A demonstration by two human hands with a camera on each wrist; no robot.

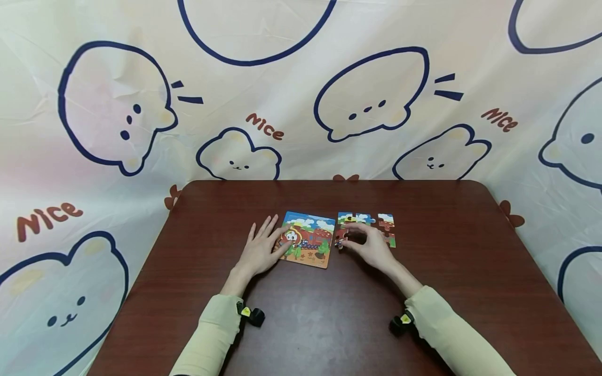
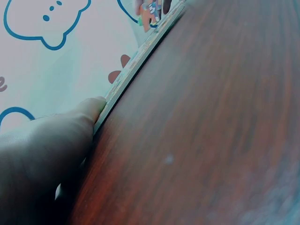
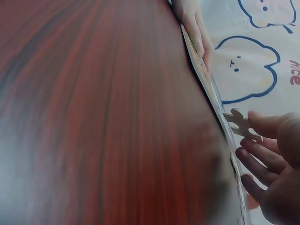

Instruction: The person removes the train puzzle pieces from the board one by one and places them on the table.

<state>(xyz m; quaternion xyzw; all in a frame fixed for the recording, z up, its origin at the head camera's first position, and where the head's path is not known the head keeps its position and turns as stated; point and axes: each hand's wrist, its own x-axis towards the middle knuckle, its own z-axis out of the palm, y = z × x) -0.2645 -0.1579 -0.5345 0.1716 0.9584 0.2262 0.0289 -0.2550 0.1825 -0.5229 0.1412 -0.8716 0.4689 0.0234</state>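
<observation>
A square picture puzzle board [image 1: 305,243] with a cartoon train scene lies on the table. My left hand [image 1: 257,251] rests at its left side, with fingers spread and thumb and fingertips over the board; in the left wrist view the thumb [image 2: 89,108] touches the board's edge. Just off the board's right side, my right hand [image 1: 376,251] pinches a jigsaw piece [image 3: 241,125] between thumb and fingers. That piece is held tilted, its plain back showing in the right wrist view. In the left wrist view, the coloured face of the piece [image 2: 151,13] shows.
Several jigsaw pieces [image 1: 385,219] are laid out in loose rows right of the board, partly hidden by the right hand. The dark brown wooden table [image 1: 301,324] reaches back to a cloth backdrop [image 1: 296,99] printed with cartoon bears.
</observation>
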